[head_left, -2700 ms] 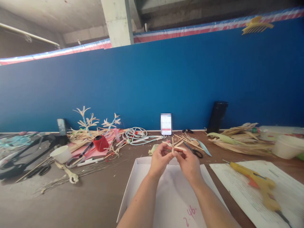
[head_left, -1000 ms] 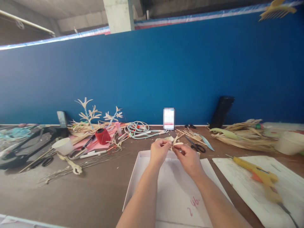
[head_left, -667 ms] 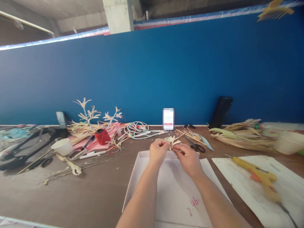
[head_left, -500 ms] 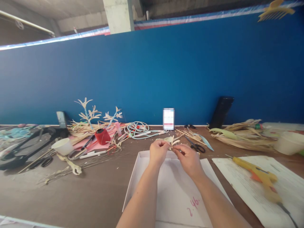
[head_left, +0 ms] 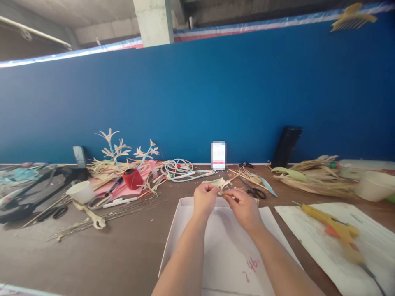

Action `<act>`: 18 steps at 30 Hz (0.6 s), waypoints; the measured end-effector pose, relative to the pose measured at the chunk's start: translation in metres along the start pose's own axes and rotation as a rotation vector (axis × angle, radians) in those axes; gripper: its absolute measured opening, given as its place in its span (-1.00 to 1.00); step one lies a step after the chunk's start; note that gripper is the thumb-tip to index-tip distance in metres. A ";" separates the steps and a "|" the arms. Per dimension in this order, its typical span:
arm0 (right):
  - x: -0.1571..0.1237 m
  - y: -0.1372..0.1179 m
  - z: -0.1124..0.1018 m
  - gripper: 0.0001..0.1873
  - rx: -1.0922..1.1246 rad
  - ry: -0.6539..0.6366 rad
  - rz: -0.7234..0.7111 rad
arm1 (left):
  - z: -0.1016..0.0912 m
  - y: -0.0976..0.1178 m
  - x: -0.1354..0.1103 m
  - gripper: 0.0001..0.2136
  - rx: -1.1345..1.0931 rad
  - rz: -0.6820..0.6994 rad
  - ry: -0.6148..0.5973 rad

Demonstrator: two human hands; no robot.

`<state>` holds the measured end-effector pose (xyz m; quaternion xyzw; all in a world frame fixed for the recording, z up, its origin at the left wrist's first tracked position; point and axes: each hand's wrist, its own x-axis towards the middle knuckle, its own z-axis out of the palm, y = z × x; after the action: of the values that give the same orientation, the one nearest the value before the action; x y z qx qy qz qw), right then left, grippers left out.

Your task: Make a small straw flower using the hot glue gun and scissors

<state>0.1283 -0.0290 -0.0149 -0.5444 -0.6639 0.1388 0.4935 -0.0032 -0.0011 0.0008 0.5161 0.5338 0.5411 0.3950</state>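
Both of my hands meet over the far edge of a shallow white box (head_left: 228, 250) marked with pink handwriting. My left hand (head_left: 205, 200) pinches a small pale husk piece (head_left: 221, 190) with thumb and forefinger. From the other side, my right hand (head_left: 243, 206) closes its fingertips on the same piece. Cream strips stick out from it, but the fingers hide most of its shape. Just beyond the hands lie a broad pale husk scrap (head_left: 216, 181), thin straw-coloured strips (head_left: 250, 177) and black-handled scissors (head_left: 256, 192).
A yellow glue gun (head_left: 335, 226) rests on paper (head_left: 305, 234) at right, below dried husks (head_left: 304, 181). Husk flowers (head_left: 115, 149), red thread (head_left: 132, 178), a white cup (head_left: 80, 191) and thin wires (head_left: 101, 217) crowd the left. A phone (head_left: 219, 155) leans against the blue partition (head_left: 197, 98).
The pale strips above my fingertips have shifted and stand less upright than before. Both hands stay pinched together in nearly the same place.
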 end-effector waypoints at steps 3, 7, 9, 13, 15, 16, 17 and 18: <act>0.000 0.000 0.000 -0.78 0.010 -0.005 0.018 | -0.001 0.003 -0.001 -0.91 0.019 -0.021 0.009; 0.000 0.000 0.001 -0.78 0.030 -0.011 0.055 | -0.003 0.005 -0.002 -0.90 0.031 -0.017 -0.001; 0.000 0.000 0.000 -0.78 0.043 -0.010 0.069 | -0.003 0.004 -0.002 -0.87 0.028 -0.011 -0.001; 0.000 -0.002 0.000 -0.73 0.078 -0.027 0.126 | -0.002 0.001 -0.001 -0.86 0.018 -0.020 0.008; 0.000 -0.003 0.000 -0.69 0.105 -0.047 0.164 | -0.002 0.000 -0.001 -0.85 0.013 -0.026 0.009; 0.000 -0.004 0.000 -0.69 0.114 -0.053 0.178 | -0.001 -0.001 -0.001 -0.84 0.010 -0.024 0.008; 0.000 -0.004 0.000 -0.69 0.117 -0.056 0.188 | -0.001 -0.001 -0.001 -0.84 0.007 -0.019 0.007; 0.000 -0.005 0.000 -0.70 0.115 -0.054 0.194 | -0.001 -0.001 -0.001 -0.84 0.005 -0.015 0.005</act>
<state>0.1256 -0.0308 -0.0114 -0.5731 -0.6121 0.2384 0.4899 -0.0047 -0.0021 -0.0006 0.5119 0.5400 0.5380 0.3961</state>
